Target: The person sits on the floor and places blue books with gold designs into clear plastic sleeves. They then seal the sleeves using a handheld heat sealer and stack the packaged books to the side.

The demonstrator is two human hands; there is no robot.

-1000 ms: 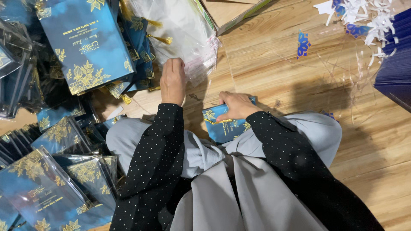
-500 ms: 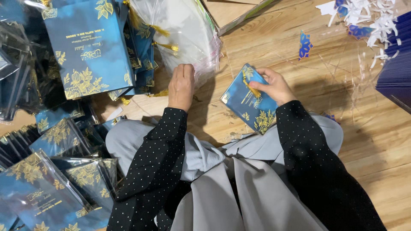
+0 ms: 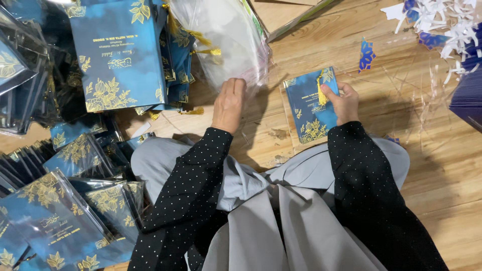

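Floorboards (image 3: 442, 165) of warm, pale wood make up the working surface, seen from above; they run across the whole right half of the view and show a few scuffed patches near the person's knees. The person sits on this floor in grey clothing with black, white-dotted sleeves. The right hand (image 3: 341, 103) is closed on a small blue card (image 3: 311, 108) with gold flower print and a yellow tassel (image 3: 319, 89), thumb on its face near the tassel, the card lying flat or nearly flat on the boards just in front of the right knee. The left hand (image 3: 228, 103) reaches forward, palm down with fingers loosely together, its fingertips touching the edge of a heap of clear plastic sleeves (image 3: 226, 35); whether it pinches one cannot be told. To the left of the sleeves lies a large blue card with gold lettering and flowers (image 3: 118, 55) atop a spread of similar cards, some with tassels showing. Further left and down the left edge, many wrapped blue cards (image 3: 55, 216) lie stacked and fanned out, glossy in their sleeves. At the top, a flat cardboard piece (image 3: 281, 12) rests on the boards. In the top right corner white and blue paper scraps (image 3: 437, 22) are scattered, with one blue cut-out (image 3: 366, 54) lying alone, and a dark blue stack (image 3: 469, 95) sits at the right edge.
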